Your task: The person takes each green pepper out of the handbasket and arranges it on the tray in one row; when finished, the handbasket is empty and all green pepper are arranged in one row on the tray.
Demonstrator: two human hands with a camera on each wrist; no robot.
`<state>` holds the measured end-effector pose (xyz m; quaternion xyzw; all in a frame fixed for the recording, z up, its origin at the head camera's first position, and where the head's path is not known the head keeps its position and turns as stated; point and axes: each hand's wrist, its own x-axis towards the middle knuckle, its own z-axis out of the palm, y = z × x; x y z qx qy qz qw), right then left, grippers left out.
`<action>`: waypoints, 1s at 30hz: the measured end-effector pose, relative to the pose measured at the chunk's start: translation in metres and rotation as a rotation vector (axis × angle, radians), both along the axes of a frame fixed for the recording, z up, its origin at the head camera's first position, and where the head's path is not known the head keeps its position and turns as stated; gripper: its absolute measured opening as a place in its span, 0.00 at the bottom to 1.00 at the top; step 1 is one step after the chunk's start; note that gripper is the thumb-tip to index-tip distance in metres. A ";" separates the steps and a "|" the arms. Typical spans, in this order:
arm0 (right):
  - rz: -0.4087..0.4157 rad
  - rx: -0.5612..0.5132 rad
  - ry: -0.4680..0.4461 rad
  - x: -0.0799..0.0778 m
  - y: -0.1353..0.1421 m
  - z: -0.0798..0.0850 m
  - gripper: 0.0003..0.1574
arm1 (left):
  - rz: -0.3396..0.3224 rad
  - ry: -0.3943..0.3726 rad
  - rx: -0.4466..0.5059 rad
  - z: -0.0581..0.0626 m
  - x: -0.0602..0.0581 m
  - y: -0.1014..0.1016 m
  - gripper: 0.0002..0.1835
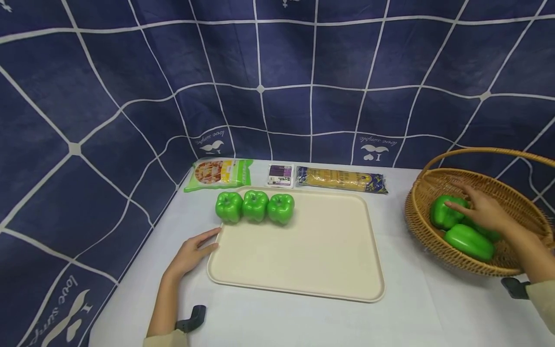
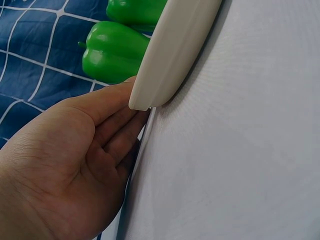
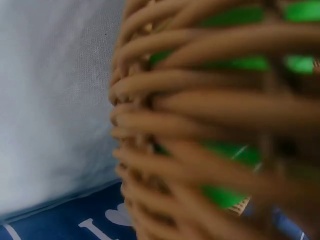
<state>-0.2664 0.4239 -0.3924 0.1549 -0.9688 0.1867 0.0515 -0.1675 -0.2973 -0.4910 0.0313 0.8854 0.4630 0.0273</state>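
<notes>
My left hand (image 1: 188,258) is at the left edge of a cream tray (image 1: 303,255), its fingers nearly straight and its fingertips right at the rim. In the left wrist view the thumb (image 2: 107,95) reaches up beside the tray's rim (image 2: 167,60), with the other fingers below it. My right hand (image 1: 490,212) is inside a wicker basket (image 1: 422,231), thumb and fingers spread over a green bell pepper (image 1: 444,212). Another green pepper (image 1: 470,242) lies in front of it, and one more is partly hidden under the hand. The basket's weave (image 3: 200,110) covers the right wrist view.
Three green bell peppers (image 1: 255,206) stand in a row along the tray's far left edge. Behind the tray lie a green food packet (image 1: 221,173), a small purple-labelled pack (image 1: 280,176) and a long pasta packet (image 1: 340,179). The basket's handle (image 1: 490,150) arches over its far side.
</notes>
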 end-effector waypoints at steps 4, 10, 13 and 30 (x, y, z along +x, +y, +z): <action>0.005 0.068 -0.041 -0.005 0.001 -0.004 0.43 | 0.003 -0.001 0.001 -0.001 0.000 0.000 0.27; -0.015 0.112 -0.159 -0.006 -0.001 -0.005 0.46 | 0.018 0.011 -0.017 0.001 0.002 0.001 0.26; -0.018 0.154 -0.180 -0.006 -0.002 -0.004 0.47 | 0.016 0.013 -0.012 0.002 0.003 0.002 0.26; -0.012 0.213 -0.154 -0.009 -0.004 -0.008 0.43 | 0.006 0.004 -0.007 0.002 0.002 0.002 0.26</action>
